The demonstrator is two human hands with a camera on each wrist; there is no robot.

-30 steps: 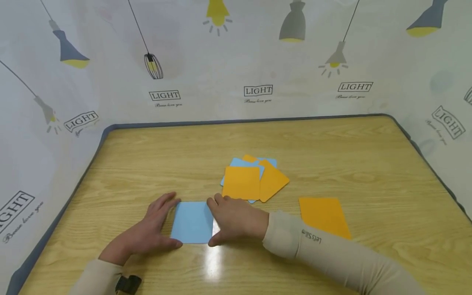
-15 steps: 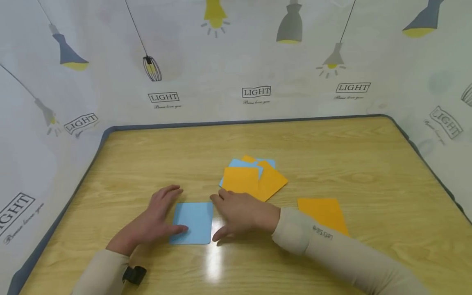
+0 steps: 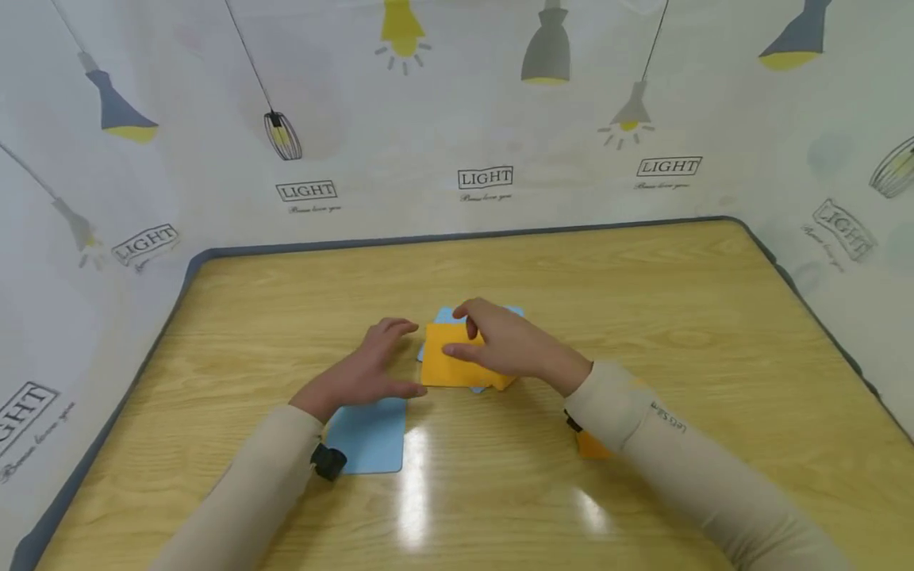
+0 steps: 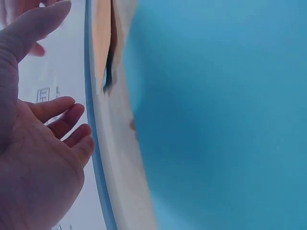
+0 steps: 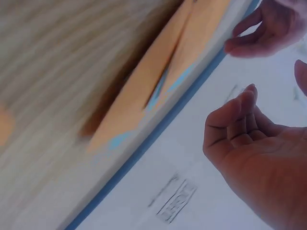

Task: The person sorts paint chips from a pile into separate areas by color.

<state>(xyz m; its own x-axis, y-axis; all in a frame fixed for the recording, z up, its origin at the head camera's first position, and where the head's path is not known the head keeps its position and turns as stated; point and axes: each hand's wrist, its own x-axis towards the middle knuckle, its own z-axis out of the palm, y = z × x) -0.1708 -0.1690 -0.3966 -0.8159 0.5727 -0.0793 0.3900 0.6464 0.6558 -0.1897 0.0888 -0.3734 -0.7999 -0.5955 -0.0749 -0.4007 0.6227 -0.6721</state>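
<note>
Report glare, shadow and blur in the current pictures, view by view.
Head view: pale glare patches on the table, the scene otherwise fairly clear; left wrist view: a blue tint, with the blue card filling much of the frame and showing little detail; right wrist view: orange cards smeared, a dark shadow along their edge, the right hand clearer.

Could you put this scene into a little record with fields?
Left hand: beside the pile, holding nothing
Right hand: over the pile, holding nothing
Pile: overlapping orange and blue cards
Separate blue card: flat on the table, partly hidden by the left hand
Separate orange card: mostly hidden by the right sleeve
Backdrop: white, printed with lamps
</note>
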